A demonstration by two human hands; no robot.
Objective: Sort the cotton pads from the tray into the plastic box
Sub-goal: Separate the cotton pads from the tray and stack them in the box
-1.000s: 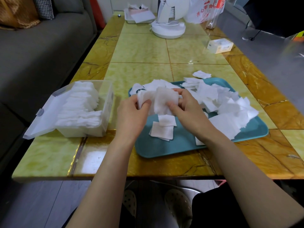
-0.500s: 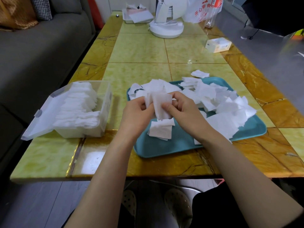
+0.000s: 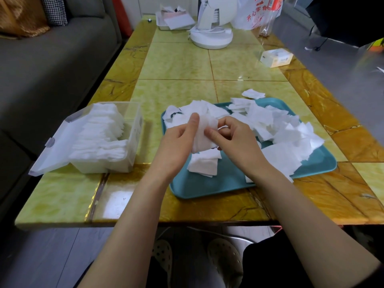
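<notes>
Both the left hand [image 3: 178, 140] and right hand [image 3: 234, 140] are clamping their grip on 1 small stack of white square cotton pads [image 3: 202, 134], holding it above the teal plastic tray [image 3: 218, 181] on the tabletop [image 3: 176, 63].

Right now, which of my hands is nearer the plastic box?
Left. Your left hand is over the tray's left edge, beside the plastic box; your right hand is farther right, over the tray.

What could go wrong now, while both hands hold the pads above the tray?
The left hand and right hand pinch a small stack of pads loosely; some may slip back onto the tray. Loose pads overhang the tray's right side and one pad already lies on the table; a forearm could brush more off.
</notes>
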